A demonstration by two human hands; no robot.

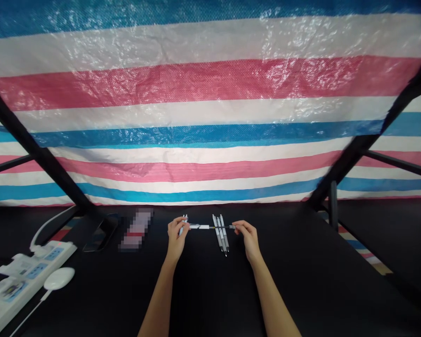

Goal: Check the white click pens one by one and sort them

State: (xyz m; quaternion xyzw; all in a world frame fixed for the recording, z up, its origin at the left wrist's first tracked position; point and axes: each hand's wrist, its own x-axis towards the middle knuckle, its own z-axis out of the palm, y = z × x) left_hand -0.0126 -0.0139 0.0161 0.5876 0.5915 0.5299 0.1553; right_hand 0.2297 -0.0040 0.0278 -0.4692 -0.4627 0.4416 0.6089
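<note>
My left hand pinches the white barrel of a pen, held level above the black table. From the barrel's right end a thin dark refill reaches across to my right hand, whose fingers are closed on a grey end piece. Below the refill, several white and grey pens lie side by side with their tips toward me. Another pen or two show behind my left fingers, mostly hidden.
On the black table a dark phone and a blurred-out flat item lie left. A white power strip with plugs and a round white charger are farther left. Striped sheeting hangs behind, between black frame bars.
</note>
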